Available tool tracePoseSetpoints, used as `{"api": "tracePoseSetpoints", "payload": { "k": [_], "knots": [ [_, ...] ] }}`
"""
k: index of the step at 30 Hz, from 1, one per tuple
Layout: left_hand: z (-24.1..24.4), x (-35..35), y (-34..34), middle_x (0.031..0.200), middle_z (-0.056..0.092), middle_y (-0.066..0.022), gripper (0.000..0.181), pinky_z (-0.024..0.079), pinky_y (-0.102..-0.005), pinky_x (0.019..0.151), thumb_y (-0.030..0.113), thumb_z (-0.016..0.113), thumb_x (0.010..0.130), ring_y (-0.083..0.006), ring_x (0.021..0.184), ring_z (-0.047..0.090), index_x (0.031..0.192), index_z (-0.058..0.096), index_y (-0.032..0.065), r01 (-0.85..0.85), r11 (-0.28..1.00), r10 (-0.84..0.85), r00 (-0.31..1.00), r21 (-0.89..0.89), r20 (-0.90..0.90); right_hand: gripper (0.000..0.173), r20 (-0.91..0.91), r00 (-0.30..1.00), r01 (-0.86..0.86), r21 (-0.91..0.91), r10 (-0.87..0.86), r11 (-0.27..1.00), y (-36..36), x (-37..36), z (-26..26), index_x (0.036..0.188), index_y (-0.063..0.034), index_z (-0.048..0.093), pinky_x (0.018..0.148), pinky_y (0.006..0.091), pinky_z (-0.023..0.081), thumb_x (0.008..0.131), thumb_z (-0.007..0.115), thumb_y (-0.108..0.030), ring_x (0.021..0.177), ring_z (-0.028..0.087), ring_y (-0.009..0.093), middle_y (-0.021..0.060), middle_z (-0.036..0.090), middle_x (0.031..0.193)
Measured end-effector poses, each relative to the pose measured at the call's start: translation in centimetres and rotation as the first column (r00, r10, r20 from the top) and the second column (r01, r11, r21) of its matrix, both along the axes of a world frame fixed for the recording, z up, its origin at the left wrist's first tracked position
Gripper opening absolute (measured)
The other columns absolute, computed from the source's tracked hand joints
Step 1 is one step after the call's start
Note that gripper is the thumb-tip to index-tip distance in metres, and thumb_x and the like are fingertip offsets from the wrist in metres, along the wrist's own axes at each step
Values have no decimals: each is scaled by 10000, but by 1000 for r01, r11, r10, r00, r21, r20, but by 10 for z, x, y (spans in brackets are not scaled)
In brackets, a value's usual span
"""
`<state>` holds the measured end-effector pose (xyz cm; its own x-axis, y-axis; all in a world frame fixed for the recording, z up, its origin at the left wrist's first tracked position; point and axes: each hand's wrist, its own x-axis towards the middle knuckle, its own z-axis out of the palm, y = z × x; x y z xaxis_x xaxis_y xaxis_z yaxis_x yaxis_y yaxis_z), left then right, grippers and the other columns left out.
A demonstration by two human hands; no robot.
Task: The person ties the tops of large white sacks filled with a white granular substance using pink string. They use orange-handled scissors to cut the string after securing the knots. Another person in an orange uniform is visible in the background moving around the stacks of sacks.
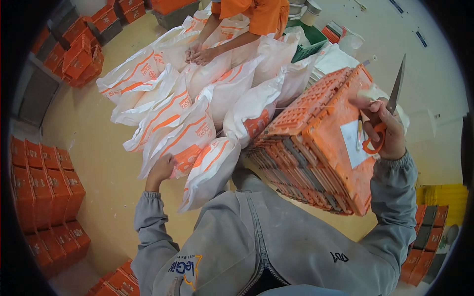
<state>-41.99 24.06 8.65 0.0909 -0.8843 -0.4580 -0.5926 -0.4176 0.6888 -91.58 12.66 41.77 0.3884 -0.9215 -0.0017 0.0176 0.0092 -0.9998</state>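
Observation:
My right hand [385,125] holds a pair of scissors [381,137] with orange handles, its blade pointing up, above a stack of folded orange crates [340,137]. A thin thread seems to run left from that hand over the sacks. My left hand [163,168] is at the side of a white woven sack [192,137] with orange print, its fingers curled on or against the sack; what they grip is hidden. Another white sack [214,166] stands just right of it, nearest me. Several more filled sacks [233,92] stand closely grouped in front of me.
A co-worker in orange [255,18] bends over the far sacks, both hands on a sack top. A paper sheet and a pen [359,135] lie on the crate stack. Behind are a green crate [311,50] and buckets; orange crates [48,185] are stacked at left.

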Motion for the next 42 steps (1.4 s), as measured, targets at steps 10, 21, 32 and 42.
{"api": "tracePoseSetpoints", "payload": {
  "k": [10,21,32,42],
  "knots": [
    [179,0,144,596,471,-12,239,397,-266,451,241,507,905,-122,526,462,754,539,57,-111,898,-219,726,-425,-652,214,-853,366,-78,-427,-372,901,199,-69,5,864,12,658,617,402,463,869,548,-171,647,600,349,219,611,755],
    [273,-177,337,700,475,0,89,399,-263,554,100,520,866,-120,658,441,780,497,100,-506,260,-791,378,-823,-482,197,-591,805,-6,-90,-49,996,496,-101,-51,873,22,644,570,266,441,891,580,-165,615,549,104,103,623,682],
    [151,-380,400,758,633,-94,79,465,-288,578,100,603,849,-189,658,601,858,624,24,622,324,-824,556,-712,111,139,-215,857,488,42,-469,872,745,-148,-93,860,-38,659,452,230,350,889,571,-141,495,468,87,21,608,684],
    [248,-121,350,663,518,-13,157,395,-247,568,79,560,863,-84,600,469,726,557,4,344,510,-464,882,-788,85,148,779,45,881,265,-625,393,907,-218,-185,1043,-32,504,411,181,314,975,434,-144,502,345,41,-35,310,604]
  ]
}}
